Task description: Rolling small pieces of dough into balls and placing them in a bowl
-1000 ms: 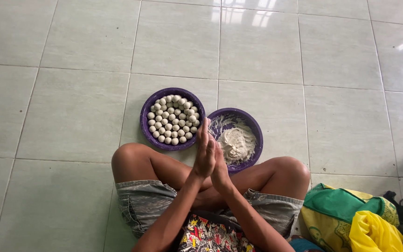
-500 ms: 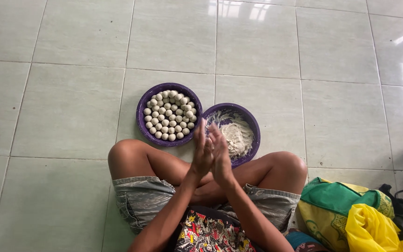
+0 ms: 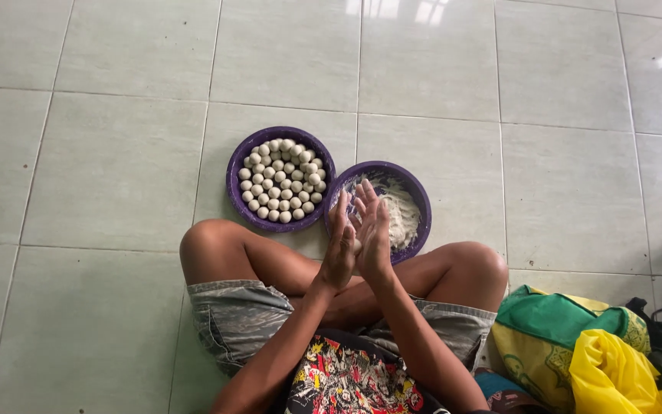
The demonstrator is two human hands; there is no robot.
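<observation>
Head view, looking straight down at a person sitting cross-legged on a pale tiled floor (image 3: 116, 176). I see both bare knees spread wide and grey denim shorts (image 3: 239, 318).

The left hand (image 3: 340, 249) and the right hand (image 3: 373, 238) are raised upright in front of the lap, palms pressed flat against each other, fingers straight and pointing away from the body. The right-hand fingers fan slightly at the tips. A small pale lump seems to sit between the palms near their lower edge, but I cannot tell for sure what it is.

Just beyond the hands, two purple bowls stand on the floor, touching each other. The left bowl (image 3: 236, 165) is packed with small round whitish balls (image 3: 281, 180) in a single layer. The right bowl (image 3: 417, 195) holds a loose white mass of dough or flour (image 3: 401, 215); the hands partly hide its near side from this view.

Near the person's right knee, at the lower right edge of the frame, lies a green and yellow bag (image 3: 553, 322) with a yellow plastic bag (image 3: 614, 376) on it, and dark straps beyond.
</observation>
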